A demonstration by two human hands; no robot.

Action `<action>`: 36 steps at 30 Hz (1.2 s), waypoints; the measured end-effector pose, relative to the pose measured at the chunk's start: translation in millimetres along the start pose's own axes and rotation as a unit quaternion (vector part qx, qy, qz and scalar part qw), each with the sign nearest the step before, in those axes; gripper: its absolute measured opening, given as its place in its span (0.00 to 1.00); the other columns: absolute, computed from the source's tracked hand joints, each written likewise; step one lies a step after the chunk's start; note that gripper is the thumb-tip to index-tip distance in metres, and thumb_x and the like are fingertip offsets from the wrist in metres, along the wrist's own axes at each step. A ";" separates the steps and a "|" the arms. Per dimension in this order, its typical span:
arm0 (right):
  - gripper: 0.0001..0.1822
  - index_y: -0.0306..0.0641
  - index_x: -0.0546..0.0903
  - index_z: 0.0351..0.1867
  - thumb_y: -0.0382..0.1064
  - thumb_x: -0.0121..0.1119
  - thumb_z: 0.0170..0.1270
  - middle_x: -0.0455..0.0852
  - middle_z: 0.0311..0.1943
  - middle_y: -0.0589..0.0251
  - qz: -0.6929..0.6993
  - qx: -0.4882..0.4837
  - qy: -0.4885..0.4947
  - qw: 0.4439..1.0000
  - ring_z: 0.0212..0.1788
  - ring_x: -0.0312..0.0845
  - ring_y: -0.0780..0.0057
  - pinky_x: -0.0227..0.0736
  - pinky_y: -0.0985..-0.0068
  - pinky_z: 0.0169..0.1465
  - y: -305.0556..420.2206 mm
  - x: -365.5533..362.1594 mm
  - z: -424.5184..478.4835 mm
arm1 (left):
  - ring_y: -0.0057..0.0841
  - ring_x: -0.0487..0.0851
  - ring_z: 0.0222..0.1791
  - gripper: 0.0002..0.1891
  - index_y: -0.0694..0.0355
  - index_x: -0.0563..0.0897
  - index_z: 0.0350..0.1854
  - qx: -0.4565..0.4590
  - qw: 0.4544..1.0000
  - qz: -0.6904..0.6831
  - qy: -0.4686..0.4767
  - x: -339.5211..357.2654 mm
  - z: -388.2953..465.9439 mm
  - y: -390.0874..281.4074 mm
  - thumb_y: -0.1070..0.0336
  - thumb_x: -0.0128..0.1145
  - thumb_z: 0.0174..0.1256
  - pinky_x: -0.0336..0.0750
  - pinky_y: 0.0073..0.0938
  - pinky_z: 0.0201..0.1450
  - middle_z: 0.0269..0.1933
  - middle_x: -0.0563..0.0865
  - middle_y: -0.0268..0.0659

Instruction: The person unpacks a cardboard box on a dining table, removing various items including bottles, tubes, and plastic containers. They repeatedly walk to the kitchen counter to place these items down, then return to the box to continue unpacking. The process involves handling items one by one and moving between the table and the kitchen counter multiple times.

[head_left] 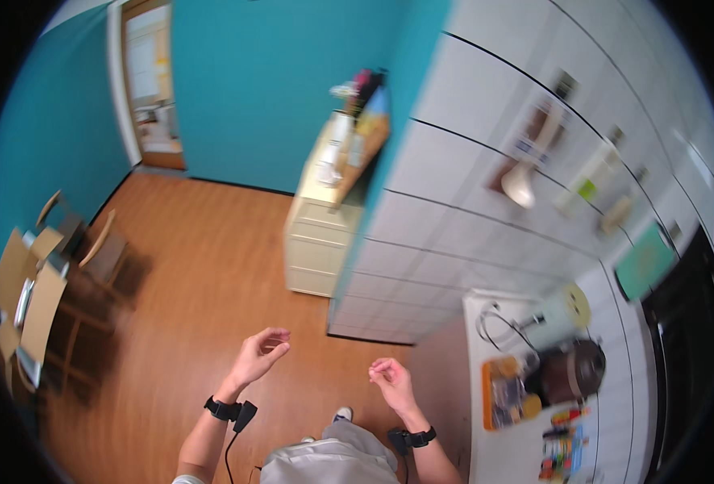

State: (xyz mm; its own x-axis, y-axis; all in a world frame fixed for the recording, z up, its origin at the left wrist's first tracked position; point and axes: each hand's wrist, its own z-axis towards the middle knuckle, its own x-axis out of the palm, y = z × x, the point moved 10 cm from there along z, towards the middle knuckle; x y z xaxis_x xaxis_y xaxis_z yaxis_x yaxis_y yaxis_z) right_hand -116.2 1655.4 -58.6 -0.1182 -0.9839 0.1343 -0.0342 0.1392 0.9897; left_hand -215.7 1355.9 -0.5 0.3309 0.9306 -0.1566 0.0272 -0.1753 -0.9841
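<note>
Both of my hands hang in mid-air over the wooden floor [211,272], and I see nothing in either. My left hand [261,356] has its fingers loosely bent, with a gap between thumb and fingertips. Held to the right of my body, my right hand [392,381] is loosely curled, its thumb close to the fingertips. It is the nearer hand to the white counter [484,460], but apart from it. Each wrist wears a black strap with a small device and cable.
A brown rounded appliance [568,372], an orange-rimmed tray [488,396] and several small packages stand on the counter. Utensils, including a white ladle [519,184], hang blurred on the tiled wall [441,175]. Ahead is a cream cabinet [317,254]. Chairs [104,251] and open cardboard boxes [42,314] are left.
</note>
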 end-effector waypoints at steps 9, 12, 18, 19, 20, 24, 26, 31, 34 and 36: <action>0.07 0.37 0.78 0.36 0.23 0.62 0.70 0.80 0.48 0.61 0.037 0.007 0.262 0.964 0.49 0.81 0.74 0.81 0.75 0.50 -20.3 218.0 209.9 | 0.26 0.87 0.52 0.17 0.65 0.83 0.59 -0.073 0.958 -0.015 -0.275 -218.4 -59.8 33.5 0.65 0.65 0.72 0.82 0.29 0.57 0.54 0.88 0.40; 0.07 0.38 0.77 0.36 0.24 0.61 0.71 0.80 0.46 0.62 0.067 0.045 0.322 0.943 0.48 0.81 0.74 0.81 0.75 0.49 -29.8 293.6 263.4 | 0.27 0.88 0.53 0.17 0.65 0.83 0.59 -0.119 0.927 0.008 -0.355 -266.8 -80.7 39.1 0.66 0.65 0.72 0.82 0.30 0.57 0.53 0.88 0.40; 0.06 0.37 0.78 0.41 0.26 0.64 0.71 0.80 0.46 0.65 0.071 0.124 0.476 0.868 0.48 0.79 0.79 0.80 0.78 0.49 -42.4 474.0 306.5 | 0.26 0.88 0.52 0.16 0.65 0.84 0.58 -0.133 0.839 0.026 -0.527 -325.9 -140.2 17.8 0.67 0.65 0.71 0.82 0.30 0.58 0.52 0.89 0.40; 0.06 0.37 0.78 0.41 0.26 0.64 0.70 0.80 0.46 0.65 0.076 0.126 0.507 0.849 0.49 0.79 0.79 0.80 0.78 0.50 -40.5 503.3 307.2 | 0.26 0.88 0.52 0.16 0.65 0.84 0.58 -0.133 0.823 0.021 -0.552 -333.8 -148.9 16.9 0.67 0.65 0.71 0.82 0.29 0.58 0.52 0.89 0.40; 0.06 0.37 0.78 0.42 0.25 0.65 0.70 0.80 0.48 0.64 0.070 0.127 0.535 0.832 0.51 0.79 0.78 0.79 0.78 0.52 -39.7 531.1 306.1 | 0.26 0.88 0.52 0.16 0.66 0.84 0.58 -0.128 0.808 0.015 -0.575 -343.8 -157.0 16.5 0.67 0.65 0.71 0.82 0.29 0.58 0.52 0.89 0.40; 0.07 0.37 0.78 0.41 0.25 0.65 0.69 0.78 0.51 0.62 0.077 0.125 0.616 0.774 0.52 0.79 0.77 0.80 0.76 0.54 -44.9 636.5 300.6 | 0.26 0.87 0.52 0.16 0.65 0.84 0.57 -0.135 0.761 -0.014 -0.634 -390.7 -174.2 38.1 0.67 0.65 0.71 0.81 0.29 0.59 0.52 0.89 0.40; 0.07 0.37 0.77 0.41 0.24 0.64 0.69 0.79 0.51 0.61 0.059 0.120 0.641 0.756 0.52 0.79 0.76 0.80 0.76 0.54 -46.8 683.7 301.4 | 0.26 0.88 0.52 0.16 0.66 0.84 0.57 -0.134 0.749 -0.013 -0.649 -424.1 -176.6 48.0 0.67 0.65 0.71 0.81 0.29 0.58 0.52 0.89 0.40; 0.06 0.36 0.76 0.41 0.24 0.62 0.70 0.79 0.51 0.59 0.047 0.116 0.673 0.729 0.53 0.80 0.74 0.81 0.75 0.53 -42.3 793.8 316.3 | 0.26 0.88 0.51 0.16 0.67 0.84 0.57 -0.102 0.733 -0.025 -0.672 -534.5 -168.7 72.2 0.68 0.65 0.70 0.82 0.29 0.57 0.51 0.90 0.41; 0.06 0.36 0.76 0.41 0.24 0.62 0.71 0.80 0.51 0.59 0.036 0.117 0.673 0.729 0.52 0.81 0.74 0.81 0.74 0.53 -40.9 850.0 344.3 | 0.26 0.88 0.51 0.16 0.66 0.84 0.57 -0.094 0.742 0.012 -0.664 -606.8 -155.6 66.7 0.68 0.65 0.70 0.83 0.29 0.57 0.51 0.90 0.41; 0.06 0.37 0.77 0.41 0.25 0.63 0.70 0.80 0.51 0.59 0.038 0.133 0.656 0.742 0.52 0.81 0.73 0.81 0.74 0.53 -48.3 883.5 362.5 | 0.26 0.88 0.52 0.16 0.66 0.84 0.57 -0.082 0.751 -0.004 -0.655 -642.6 -141.9 63.3 0.68 0.65 0.70 0.83 0.29 0.57 0.51 0.89 0.41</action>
State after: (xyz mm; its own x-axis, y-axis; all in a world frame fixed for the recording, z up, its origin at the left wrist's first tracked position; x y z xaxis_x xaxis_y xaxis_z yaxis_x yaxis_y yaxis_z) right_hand -578.7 820.2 -6.0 0.9318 -0.2116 0.2949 -0.2919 0.0458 0.9553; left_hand -292.7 701.2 49.6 -0.8785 0.4316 -0.2049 0.1764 -0.1055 -0.9786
